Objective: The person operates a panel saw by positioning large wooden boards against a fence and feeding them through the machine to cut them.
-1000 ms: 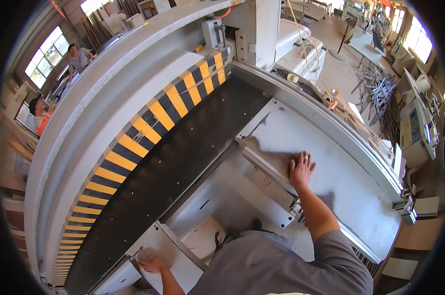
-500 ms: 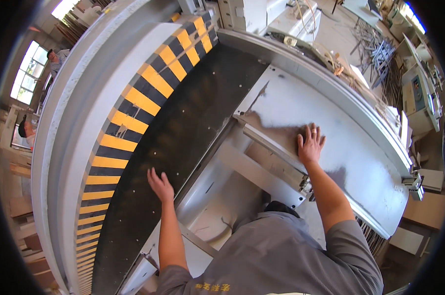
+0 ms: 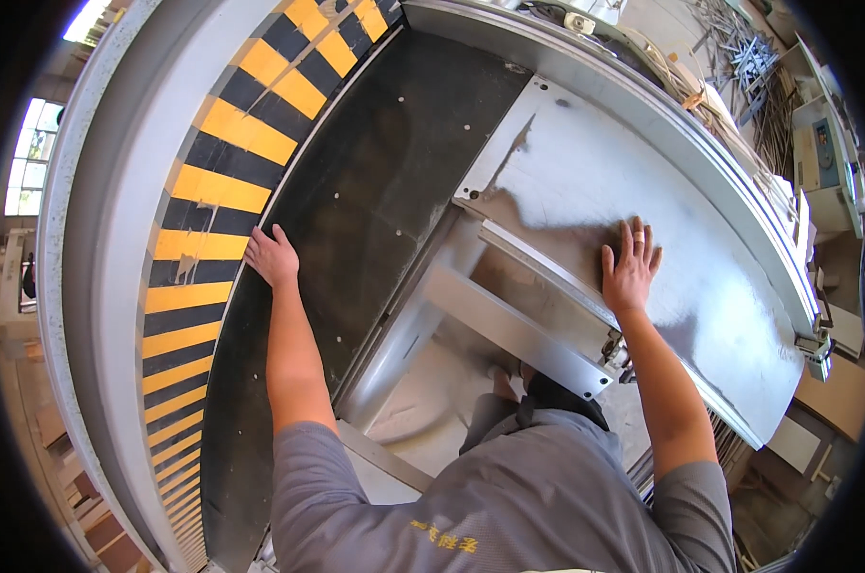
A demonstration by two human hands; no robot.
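My left hand (image 3: pixel 273 256) reaches across the dark machine bed (image 3: pixel 394 153), which is dotted with small light spots. Its fingers are stretched toward the lower edge of the yellow-and-black striped beam (image 3: pixel 232 134), and the fingertips meet that edge or lie just at it. No object shows in this hand. With fingers spread, my right hand (image 3: pixel 631 269) lies flat on the worn, shiny metal side table (image 3: pixel 719 286). Nothing is under or in it that I can see.
Between the bed and my body is an open metal frame with a crossbar (image 3: pixel 509 329). A raised metal rail (image 3: pixel 681 124) bounds the side table. Metal strips (image 3: pixel 743 53) lie piled on the floor at far right, near a grey control box (image 3: pixel 819 158).
My left hand has moved left and forward over the bed to the striped beam's edge. I lean farther forward over the machine. My right hand stays flat on the side table.
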